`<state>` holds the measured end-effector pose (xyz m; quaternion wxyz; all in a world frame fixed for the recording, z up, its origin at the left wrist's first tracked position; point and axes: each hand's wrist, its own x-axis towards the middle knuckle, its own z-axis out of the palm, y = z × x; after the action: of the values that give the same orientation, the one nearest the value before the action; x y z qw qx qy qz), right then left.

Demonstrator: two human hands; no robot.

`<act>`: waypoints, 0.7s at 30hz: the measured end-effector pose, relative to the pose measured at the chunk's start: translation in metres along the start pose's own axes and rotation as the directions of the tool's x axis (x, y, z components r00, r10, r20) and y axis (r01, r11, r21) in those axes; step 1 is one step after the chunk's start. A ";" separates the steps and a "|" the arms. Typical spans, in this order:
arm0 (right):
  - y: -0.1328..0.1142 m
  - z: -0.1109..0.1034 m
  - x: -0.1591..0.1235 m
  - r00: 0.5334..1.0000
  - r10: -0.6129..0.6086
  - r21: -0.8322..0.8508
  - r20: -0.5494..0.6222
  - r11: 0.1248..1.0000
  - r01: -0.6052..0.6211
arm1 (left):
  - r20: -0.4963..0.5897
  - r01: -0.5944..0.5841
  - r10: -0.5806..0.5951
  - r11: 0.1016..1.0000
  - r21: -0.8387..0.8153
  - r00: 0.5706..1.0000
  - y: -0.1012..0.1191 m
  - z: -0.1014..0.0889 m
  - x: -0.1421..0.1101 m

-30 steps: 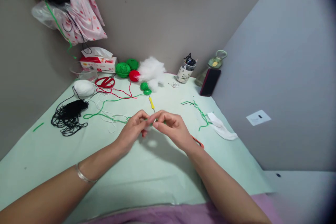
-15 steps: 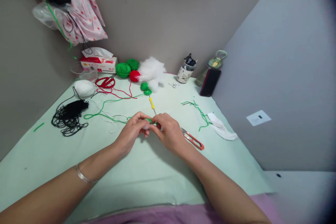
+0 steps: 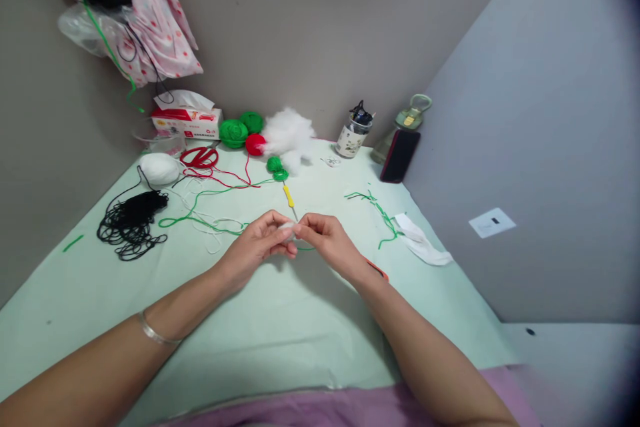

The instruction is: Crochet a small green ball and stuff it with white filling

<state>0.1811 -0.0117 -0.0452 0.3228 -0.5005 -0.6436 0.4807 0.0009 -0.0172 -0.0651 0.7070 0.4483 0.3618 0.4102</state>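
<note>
My left hand (image 3: 260, 240) is closed round a small white piece (image 3: 287, 231), mostly covered by the fingers; whether it is crocheted or stuffing I cannot make out. The thumb and fingertips of my right hand (image 3: 326, 238) pinch at the right side of this piece, touching it. A thin green strand (image 3: 306, 249) shows just below the fingertips. Beyond the hands lies a crochet hook with a yellow grip (image 3: 289, 196), its far end against a small green crocheted piece (image 3: 281, 175). Orange-handled thread snips (image 3: 377, 269) lie partly hidden under my right wrist.
At the left are tangled black yarn (image 3: 133, 217), a white yarn ball (image 3: 159, 169) and red scissors (image 3: 201, 157). Green yarn balls (image 3: 233, 133), a red ball (image 3: 255, 144) and white stuffing (image 3: 289, 133) stand at the back. A phone (image 3: 401, 156) leans against a bottle (image 3: 411, 117) at right.
My right hand has turned and shifted slightly right, covering more of the snips. The green part between the fingers is now out of sight, and more white shows.
</note>
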 end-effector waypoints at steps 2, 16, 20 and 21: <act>-0.004 0.001 -0.002 0.998 -0.016 0.016 0.064 1.000 0.015 | -0.032 -0.018 0.019 0.999 0.044 0.999 -0.002 -0.002 0.002; -0.005 0.017 0.000 0.998 0.046 0.064 -0.041 0.997 -0.044 | -0.152 -0.194 0.257 0.921 0.339 0.955 -0.009 0.004 -0.003; 0.000 0.014 0.002 0.997 0.034 0.058 -0.069 0.998 -0.030 | -0.043 -0.182 0.203 0.939 0.290 0.978 0.007 -0.001 -0.002; 0.001 0.014 0.002 0.997 0.034 0.059 -0.073 0.998 -0.030 | -0.016 -0.171 0.183 0.946 0.276 0.983 0.011 -0.003 -0.002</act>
<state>0.1684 -0.0139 -0.0505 0.3532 -0.5186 -0.6089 0.4853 -0.0055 -0.0154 -0.0561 0.5910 0.5639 0.3877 0.4271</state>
